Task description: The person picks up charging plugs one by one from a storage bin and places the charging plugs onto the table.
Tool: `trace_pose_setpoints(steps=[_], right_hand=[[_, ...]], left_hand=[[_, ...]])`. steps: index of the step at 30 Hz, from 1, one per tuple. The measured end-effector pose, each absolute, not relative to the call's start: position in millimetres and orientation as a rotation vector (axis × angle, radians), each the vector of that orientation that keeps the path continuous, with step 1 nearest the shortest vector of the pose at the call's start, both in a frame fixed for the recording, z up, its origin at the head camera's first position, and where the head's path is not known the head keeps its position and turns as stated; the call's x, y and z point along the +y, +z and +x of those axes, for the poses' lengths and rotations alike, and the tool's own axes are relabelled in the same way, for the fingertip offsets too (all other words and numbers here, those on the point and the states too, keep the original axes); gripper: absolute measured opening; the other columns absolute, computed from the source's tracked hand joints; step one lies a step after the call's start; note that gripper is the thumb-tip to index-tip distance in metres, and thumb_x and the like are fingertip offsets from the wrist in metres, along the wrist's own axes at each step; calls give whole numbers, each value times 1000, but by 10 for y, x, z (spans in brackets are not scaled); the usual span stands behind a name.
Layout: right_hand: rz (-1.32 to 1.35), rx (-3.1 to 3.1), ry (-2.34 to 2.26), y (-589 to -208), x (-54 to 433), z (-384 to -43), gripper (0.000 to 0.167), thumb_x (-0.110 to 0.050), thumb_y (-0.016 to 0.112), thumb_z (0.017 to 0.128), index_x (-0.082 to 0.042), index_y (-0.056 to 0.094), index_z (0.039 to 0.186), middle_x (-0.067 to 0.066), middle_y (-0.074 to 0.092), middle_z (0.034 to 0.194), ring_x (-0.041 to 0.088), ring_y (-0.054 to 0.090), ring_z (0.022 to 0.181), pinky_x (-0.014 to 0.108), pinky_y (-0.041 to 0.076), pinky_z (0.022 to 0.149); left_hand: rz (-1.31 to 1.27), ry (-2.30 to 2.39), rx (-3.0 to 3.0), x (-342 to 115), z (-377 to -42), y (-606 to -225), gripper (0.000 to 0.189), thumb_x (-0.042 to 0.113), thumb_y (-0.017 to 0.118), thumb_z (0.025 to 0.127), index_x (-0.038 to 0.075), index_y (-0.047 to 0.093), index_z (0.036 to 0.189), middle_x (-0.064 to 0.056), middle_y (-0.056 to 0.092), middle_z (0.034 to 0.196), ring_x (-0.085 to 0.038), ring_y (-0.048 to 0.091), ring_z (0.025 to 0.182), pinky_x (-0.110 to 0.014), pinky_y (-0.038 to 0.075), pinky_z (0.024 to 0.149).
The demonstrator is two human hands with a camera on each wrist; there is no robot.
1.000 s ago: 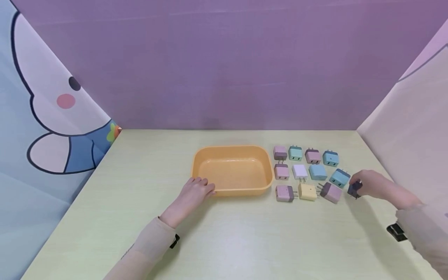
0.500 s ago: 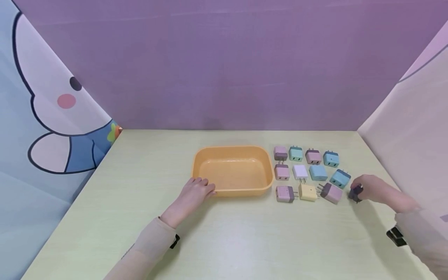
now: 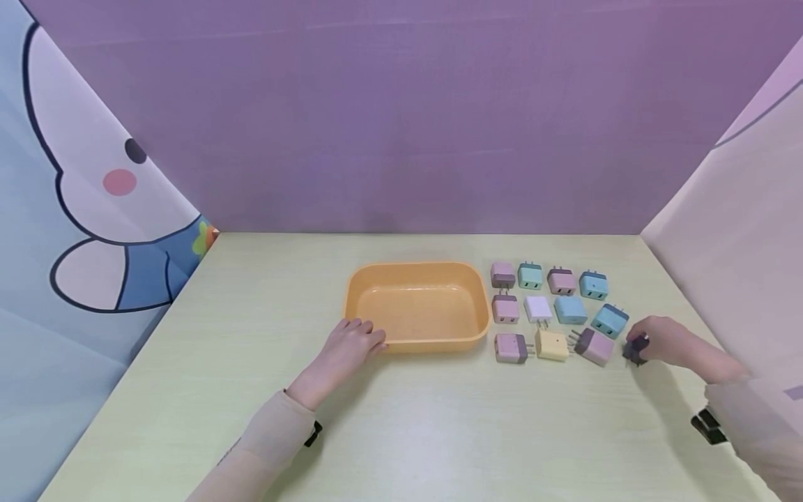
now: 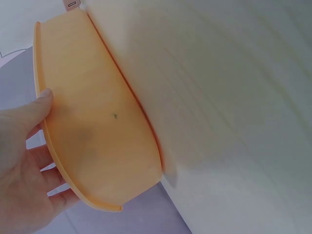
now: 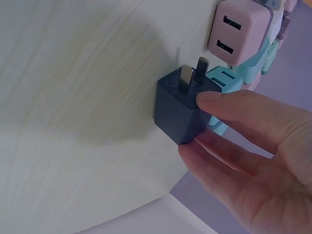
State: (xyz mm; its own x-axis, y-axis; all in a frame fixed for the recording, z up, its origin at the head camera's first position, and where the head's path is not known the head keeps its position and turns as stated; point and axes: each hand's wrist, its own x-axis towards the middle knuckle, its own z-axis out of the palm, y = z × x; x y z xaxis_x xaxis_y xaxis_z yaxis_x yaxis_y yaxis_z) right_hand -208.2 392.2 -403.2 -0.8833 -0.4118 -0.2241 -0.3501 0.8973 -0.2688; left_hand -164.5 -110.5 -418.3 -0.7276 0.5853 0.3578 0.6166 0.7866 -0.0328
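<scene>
My left hand (image 3: pixel 350 347) grips the near left rim of an orange plastic basin (image 3: pixel 433 345). In the left wrist view the thumb (image 4: pixel 45 100) lies over the rim and the other fingers are on its far side. At the right end of the chargers, my right hand (image 3: pixel 670 339) pinches a dark navy plug charger (image 5: pixel 178 112) between thumb and fingers. Its two metal prongs (image 5: pixel 187 78) point away from the palm side, exposed in the right wrist view. Beside it lie a mauve charger (image 3: pixel 594 346) and a blue charger (image 3: pixel 610 320).
Several more plug chargers lie in three rough rows right of the basin, among them a yellow one (image 3: pixel 552 344), a white one (image 3: pixel 537 308) and a mint one (image 3: pixel 530 275). A purple backdrop (image 3: pixel 426 139) stands behind the pale table (image 3: pixel 439 425), with a printed cloth at left.
My right hand has shifted slightly toward the near side, and the dark charger has tilted a little in its fingers. The left hand and basin have stayed in place.
</scene>
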Motion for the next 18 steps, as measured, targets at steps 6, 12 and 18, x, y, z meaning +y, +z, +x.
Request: trace_pose_setpoints(steps=[6,12,18], right_hand=[[-569,2781,-287,-4030,3904,-2087,22,9,65,61,11,62,82,22,61,80,38,56,77,48,44,69],[-563,2778,-256,-4027,3890,-2090,22,10,64,61,12,61,83,24,61,80,39,56,77,48,45,69],[-558,2774,-250,-4026,3878,-2089,22,10,64,61,12,61,83,24,61,81,39,56,78,48,45,69]], left_hand=[[-916,-122,-2623,-1104,-1635,-4175,14,25,62,81,14,57,74,1,46,63,-16,41,57,-24,28,54],[-915,-126,-2632,-1101,-1630,-4168,13,25,62,82,14,58,75,1,46,63,-16,41,58,-24,28,55],[-923,-128,-2641,-1105,-1630,-4162,14,25,62,81,14,57,75,1,46,64,-16,42,58,-24,29,55]])
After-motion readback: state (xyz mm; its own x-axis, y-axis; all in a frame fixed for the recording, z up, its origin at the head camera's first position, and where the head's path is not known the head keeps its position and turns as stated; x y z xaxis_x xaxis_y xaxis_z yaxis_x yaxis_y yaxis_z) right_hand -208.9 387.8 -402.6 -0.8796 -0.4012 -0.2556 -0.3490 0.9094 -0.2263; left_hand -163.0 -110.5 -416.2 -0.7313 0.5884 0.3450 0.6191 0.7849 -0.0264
